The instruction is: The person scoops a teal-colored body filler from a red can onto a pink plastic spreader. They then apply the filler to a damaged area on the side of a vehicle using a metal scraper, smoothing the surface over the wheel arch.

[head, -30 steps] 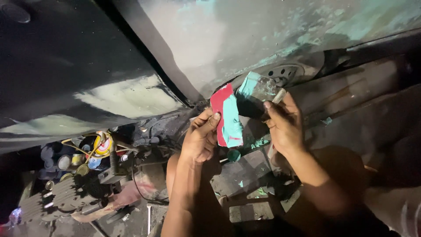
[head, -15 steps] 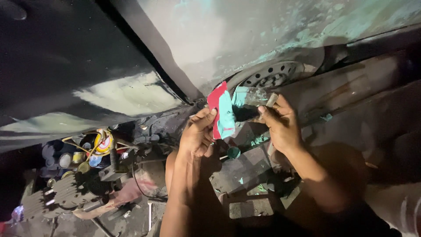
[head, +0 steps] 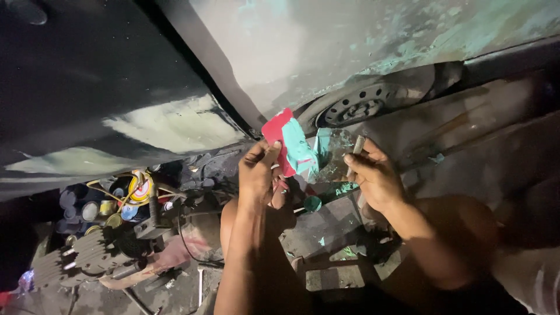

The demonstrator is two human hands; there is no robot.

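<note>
Two hands work low beside a car: the left hand [head: 259, 175] pinches a red spreader [head: 279, 139] heaped with green filler [head: 297, 149], the right hand [head: 373, 175] grips a mixing board [head: 332, 154]. Beyond, the sanded panel [head: 326, 52]. The tilted filler could slide off.

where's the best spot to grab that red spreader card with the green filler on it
Grip the red spreader card on its clean red part, the lower edge and left side, as the left hand does now with the thumb on one face. Come from below and the left. The teal filler coats the right side of the face toward the right hand, so that side would probably smear.
</note>
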